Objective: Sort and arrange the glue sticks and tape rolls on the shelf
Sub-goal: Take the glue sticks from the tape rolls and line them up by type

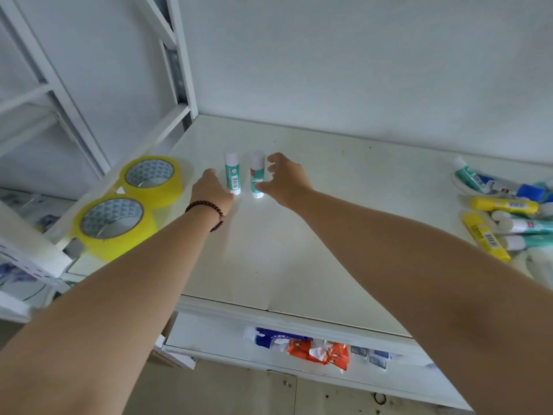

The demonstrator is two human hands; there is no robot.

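Two teal-and-white glue sticks stand upright side by side on the white shelf (299,250). The left glue stick (232,172) has my left hand (211,190) against its left side and base. The right glue stick (256,174) has my right hand (285,181) just to its right, fingers spread, thumb tip at its base. Neither hand is closed around a stick. Two yellow tape rolls lie flat at the shelf's left edge, one farther back (151,178) and one nearer (112,224). A pile of glue sticks (502,211), yellow, teal and blue, lies at the right end.
A white metal shelf frame (176,85) rises at the back left, against a white wall. A lower shelf (299,348) holds blue and orange packets. More shelving with goods shows at far left.
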